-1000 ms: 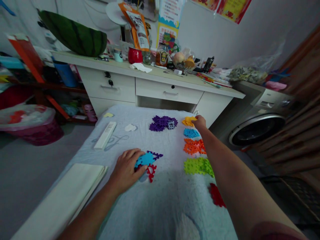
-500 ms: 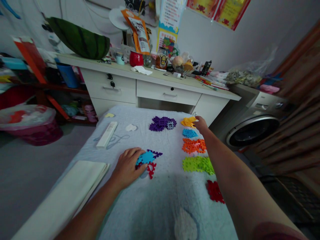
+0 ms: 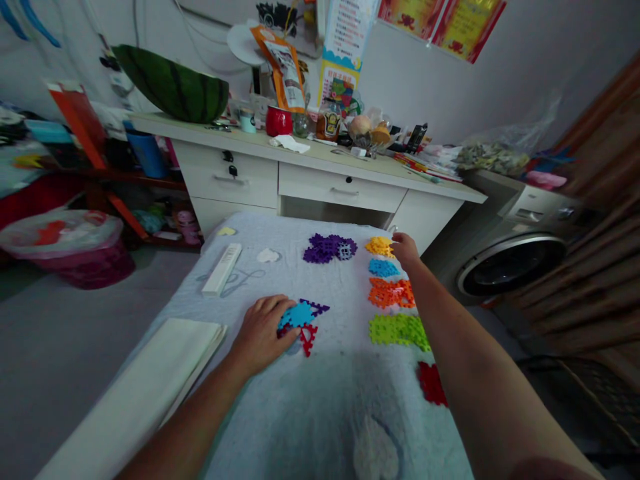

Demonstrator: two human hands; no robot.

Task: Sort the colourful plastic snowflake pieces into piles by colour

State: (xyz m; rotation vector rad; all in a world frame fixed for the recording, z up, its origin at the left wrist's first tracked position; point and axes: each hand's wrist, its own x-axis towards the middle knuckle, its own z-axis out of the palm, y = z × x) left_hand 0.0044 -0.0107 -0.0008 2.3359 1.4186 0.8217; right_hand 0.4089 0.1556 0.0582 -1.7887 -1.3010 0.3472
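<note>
My left hand (image 3: 263,332) lies on the pale blue cloth (image 3: 320,400), its fingers curled round a joined cluster of blue, purple and red toothed plastic pieces (image 3: 301,319). My right hand (image 3: 405,250) reaches far forward with closed fingers at the yellow pile (image 3: 379,246); whether it grips a piece is hidden. Below that pile, down the right side, lie a blue pile (image 3: 383,268), an orange pile (image 3: 391,293), a green pile (image 3: 399,329) and a red pile (image 3: 432,383). A purple pile (image 3: 330,248) sits at the far middle.
A white remote (image 3: 222,269), a cord and a small white piece (image 3: 267,255) lie on the cloth's left part, folded white fabric (image 3: 145,393) at its near left. Beyond stands a cluttered white desk (image 3: 310,173) with a watermelon half (image 3: 173,87). A washing machine (image 3: 515,260) stands at the right.
Both hands stay in place: left on the cluster, right at the yellow pile. The view has shifted slightly.
</note>
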